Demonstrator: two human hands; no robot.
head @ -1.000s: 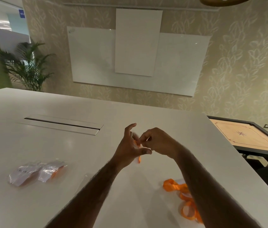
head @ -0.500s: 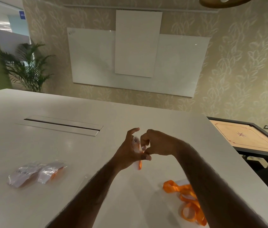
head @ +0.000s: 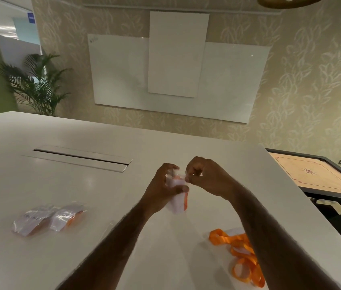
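Ideally, the left hand (head: 161,191), curled around the clear pouch (head: 178,204) lifted between both hands, should hold it steady while the right hand (head: 205,176), pinching the pouch's top edge just beside that grip, works evenly along what looks like its opening, avoiding creases.

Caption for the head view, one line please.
Left hand grips a clear pouch over the white table; right hand pinches its top; orange ribbons nearby.

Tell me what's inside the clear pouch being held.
Inside the clear pouch, a white sheet and an orange strip show near the bottom. The left hand covers its middle and the right hand pinches its top, hiding the rest.
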